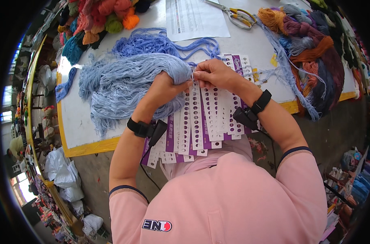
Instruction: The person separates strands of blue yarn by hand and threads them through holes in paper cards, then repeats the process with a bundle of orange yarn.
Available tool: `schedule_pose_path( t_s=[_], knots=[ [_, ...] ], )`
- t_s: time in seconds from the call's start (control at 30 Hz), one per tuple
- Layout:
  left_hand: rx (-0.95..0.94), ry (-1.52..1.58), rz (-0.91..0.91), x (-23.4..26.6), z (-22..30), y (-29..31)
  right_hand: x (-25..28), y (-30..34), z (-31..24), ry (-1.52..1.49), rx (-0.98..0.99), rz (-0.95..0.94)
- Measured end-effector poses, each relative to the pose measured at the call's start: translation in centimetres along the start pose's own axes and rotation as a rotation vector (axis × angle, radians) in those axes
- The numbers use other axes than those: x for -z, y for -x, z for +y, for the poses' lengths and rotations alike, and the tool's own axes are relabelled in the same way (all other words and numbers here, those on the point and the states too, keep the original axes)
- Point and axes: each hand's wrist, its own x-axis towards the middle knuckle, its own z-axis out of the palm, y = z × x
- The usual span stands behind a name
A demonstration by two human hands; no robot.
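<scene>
Punched cards and pale blue yarn at the table [73,126].
Nearest, the punched cards [197,118] overhung the edge, most visible holes bare; loose strands [268,73] trailed off rightward, so the work looked only partly done. Beyond, the right hand [214,75] pinched narrow at a card's top; the left hand [165,88] reached under the pale blue yarn [124,81], its grip too hidden to tell. Darker blue yarn [146,44] lay farther, then scissors [238,17].

Left hand [167,90] partly hidden in pale-blue yarn [130,83]; white sheet [211,22] cut off, print [185,19] too small.
</scene>
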Motion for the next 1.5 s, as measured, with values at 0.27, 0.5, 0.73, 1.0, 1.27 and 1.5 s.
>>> schedule_pose_path(
  t_s=[0.27, 0.5, 0.73, 1.0, 1.27, 1.5],
  knots=[
    [0.323, 0.834, 0.049, 4.8, 2.1, 1.1, -0.6, 0.9, 0.1, 0.284, 0.105, 0.111],
    [0.09, 0.716, 1.058, 28.8, -2.8, 12.4, -1.6, 0.5, -0.8, 0.307, 0.16, 0.088],
    [0.024, 0.907, 0.283, 13.4, 2.3, 6.9, -1.4, 1.2, -1.2, 0.041, 0.061, 0.069],
    [0.2, 1.292, 0.151, 0.1, 0.9, 2.5, -3.9, 1.0, -2.0, -0.223, 0.039, 0.123],
    [0.169, 1.261, 0.06, -0.3, 1.2, 2.6, -5.3, 0.6, -1.8, -0.605, 0.022, 0.057],
    [0.125, 1.287, -0.038, 0.5, 0.2, 3.2, -5.7, 1.1, -1.5, -0.582, 0.019, 0.007]
  ],
)
